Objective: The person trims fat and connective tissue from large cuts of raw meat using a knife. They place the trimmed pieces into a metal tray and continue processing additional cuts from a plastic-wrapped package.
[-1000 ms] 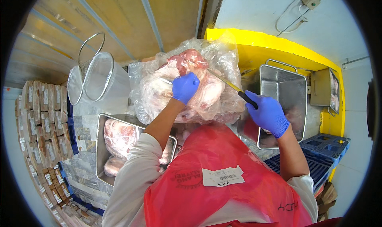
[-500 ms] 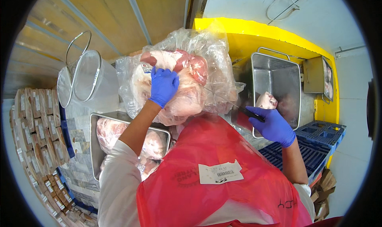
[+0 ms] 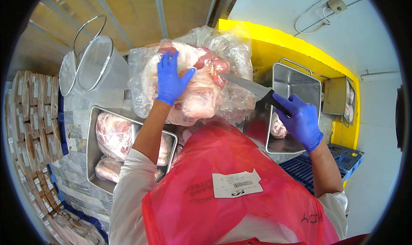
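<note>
A large pale-pink piece of raw meat [image 3: 198, 88] with darker red patches lies in front of me on crumpled clear plastic wrap [image 3: 234, 49]. My left hand [image 3: 171, 78], in a blue glove, rests on the meat's left side with its fingers spread. Wrapped around the black handle of a knife [image 3: 249, 86] is my blue-gloved right hand [image 3: 301, 119]. The wide blade points left, its tip at the right edge of the meat. Below my left forearm, a steel tub [image 3: 91, 159] holds several plastic-wrapped meat pieces [image 3: 113, 133].
At right stands a deep steel bin [image 3: 296, 80] with a meat piece [image 3: 278, 127] inside. Beyond it is a smaller metal container [image 3: 337, 95]. Blue pallets [image 3: 343, 159] lie below. A clear bag on a wire hoop [image 3: 101, 73] stands left, near stacked cartons [image 3: 36, 112].
My left hand has gone from curled fingers at the wrap to spread flat on the meat. The knife has turned, showing its broad blade, with its tip at the meat's right edge.
</note>
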### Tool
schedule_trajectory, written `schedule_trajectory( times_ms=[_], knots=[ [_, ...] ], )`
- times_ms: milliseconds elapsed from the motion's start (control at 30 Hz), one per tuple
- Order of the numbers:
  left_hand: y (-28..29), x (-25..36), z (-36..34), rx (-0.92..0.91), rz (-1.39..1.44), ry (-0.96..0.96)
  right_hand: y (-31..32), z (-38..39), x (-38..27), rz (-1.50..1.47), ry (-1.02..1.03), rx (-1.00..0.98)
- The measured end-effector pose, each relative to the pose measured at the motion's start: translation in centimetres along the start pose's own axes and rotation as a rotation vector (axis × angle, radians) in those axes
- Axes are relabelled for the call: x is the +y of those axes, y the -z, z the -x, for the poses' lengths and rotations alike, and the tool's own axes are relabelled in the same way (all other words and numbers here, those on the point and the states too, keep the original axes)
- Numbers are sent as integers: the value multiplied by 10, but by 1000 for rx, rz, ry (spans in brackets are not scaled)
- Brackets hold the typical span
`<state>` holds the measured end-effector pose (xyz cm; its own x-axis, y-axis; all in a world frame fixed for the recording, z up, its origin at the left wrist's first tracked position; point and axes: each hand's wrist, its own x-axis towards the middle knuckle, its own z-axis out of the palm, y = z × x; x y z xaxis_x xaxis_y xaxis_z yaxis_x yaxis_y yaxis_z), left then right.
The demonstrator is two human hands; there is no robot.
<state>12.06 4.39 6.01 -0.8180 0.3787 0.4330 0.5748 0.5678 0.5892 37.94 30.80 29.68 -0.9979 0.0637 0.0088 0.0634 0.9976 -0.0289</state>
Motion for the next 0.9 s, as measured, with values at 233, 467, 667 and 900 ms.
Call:
schedule_trajectory(
  times_ms=[233,467,667,900],
  knots=[
    [10,-7,2,-27,-276,588,43,-69,-17,267,310,-124],
    [9,-1,-2,-111,-270,569,69,-126,-72,598,503,-448],
    [5,2,-5,-101,-259,511,54,-158,-81,606,498,-566],
    [6,1,-10,-97,-292,484,39,-168,5,294,396,-463]
  ],
)
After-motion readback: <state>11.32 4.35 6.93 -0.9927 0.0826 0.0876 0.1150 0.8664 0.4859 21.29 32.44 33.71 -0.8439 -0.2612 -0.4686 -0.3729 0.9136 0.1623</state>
